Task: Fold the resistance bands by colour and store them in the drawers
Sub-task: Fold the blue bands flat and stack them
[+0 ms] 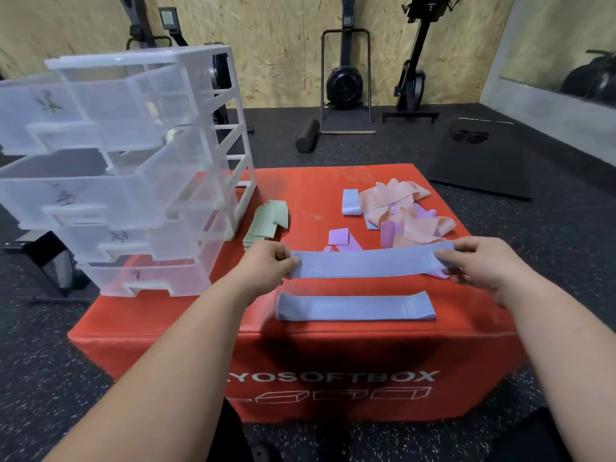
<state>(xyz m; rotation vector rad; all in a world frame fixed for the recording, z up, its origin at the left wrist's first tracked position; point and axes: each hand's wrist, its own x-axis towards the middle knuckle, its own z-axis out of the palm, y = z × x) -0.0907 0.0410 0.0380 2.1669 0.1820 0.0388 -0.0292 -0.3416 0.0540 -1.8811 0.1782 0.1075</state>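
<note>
**Our count on the box**

We count one clear drawer unit (pixel 133 58) at the left, holding four drawers (pixel 83 188), and one red box (pixel 333 355). We find three blue bands: upper blue band (pixel 370 261) at centre, lower blue band (pixel 356 306) beneath, folded blue band (pixel 350 202) upper right. Green bands (pixel 263 225), peach bands (pixel 396 193) and purple bands (pixel 338 236) overlap; we cannot count them.

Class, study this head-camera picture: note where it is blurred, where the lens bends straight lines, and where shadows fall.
Head view: the drawer unit is blurred at the left edge and its frame leans, wide-angle distortion; the blue band held by the left hand and right hand is sharper; a soft shadow darkens the front of the red box.
</note>
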